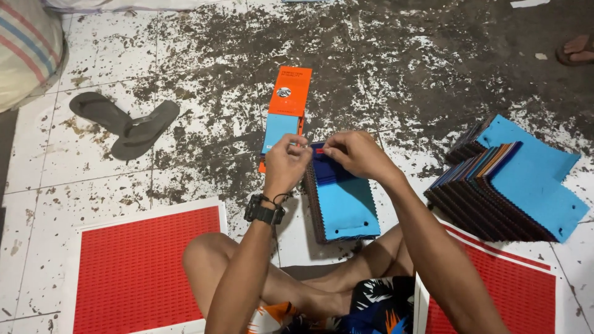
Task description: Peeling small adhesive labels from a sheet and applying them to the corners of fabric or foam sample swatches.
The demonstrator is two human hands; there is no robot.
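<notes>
Blue fabric swatches lie stacked on the floor before your knees; your left hand and right hand both pinch the stack's top edge. Loosen either grip and the layers could fan out of line.

White floor tiles are heavily stained dark; grey flip-flops lie near a striped sack, with red mats on both sides.
</notes>
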